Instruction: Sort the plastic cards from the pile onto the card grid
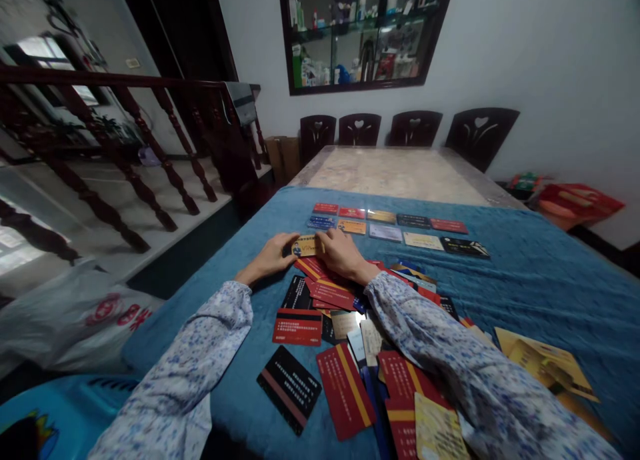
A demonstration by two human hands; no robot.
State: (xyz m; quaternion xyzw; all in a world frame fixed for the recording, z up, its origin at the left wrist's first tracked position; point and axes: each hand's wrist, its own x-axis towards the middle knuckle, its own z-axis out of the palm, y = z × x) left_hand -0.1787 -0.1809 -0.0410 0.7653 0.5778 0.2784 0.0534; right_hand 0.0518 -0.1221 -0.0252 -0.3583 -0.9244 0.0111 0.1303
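Observation:
My left hand (pixel 273 255) and my right hand (pixel 343 253) rest on a blue cloth (pixel 525 273), both with fingertips on a yellow card (pixel 304 247) lying flat between them. The fingers of each hand are curled over the card's ends. Just beyond it, two tidy rows of cards (pixel 395 227) run across the cloth. Under and behind my right wrist lies a loose heap of red, black and yellow cards (pixel 350 340), spreading toward me.
A bare marble tabletop (pixel 395 170) stretches past the cloth to several dark chairs (pixel 415 127) by the wall. A wooden stair railing (pixel 125 133) is at the left. A white plastic bag (pixel 75 320) sits on the floor at left. Red packets (pixel 575 203) lie at right.

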